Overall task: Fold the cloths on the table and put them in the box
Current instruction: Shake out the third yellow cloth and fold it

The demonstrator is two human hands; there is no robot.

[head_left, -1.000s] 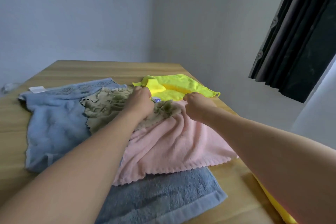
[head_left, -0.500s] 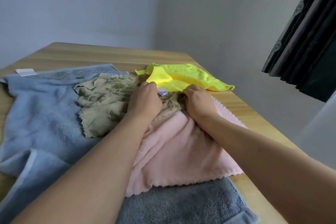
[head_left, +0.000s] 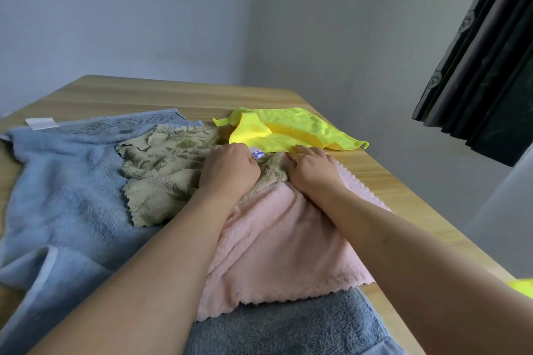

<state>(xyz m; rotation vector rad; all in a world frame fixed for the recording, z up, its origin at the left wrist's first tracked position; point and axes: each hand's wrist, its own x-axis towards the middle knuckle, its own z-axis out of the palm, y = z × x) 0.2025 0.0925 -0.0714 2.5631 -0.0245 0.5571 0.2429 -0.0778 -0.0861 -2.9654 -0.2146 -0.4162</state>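
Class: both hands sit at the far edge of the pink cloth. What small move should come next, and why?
Probably draw the pink cloth free toward the person: the left hand and right hand grip its far edge, where the beige cloth overlaps it.

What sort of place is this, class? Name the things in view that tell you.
Probably a room in a home: a wooden table in a corner of plain walls, a dark curtain at the right, and household cloths heaped under both hands, such as the pink cloth.
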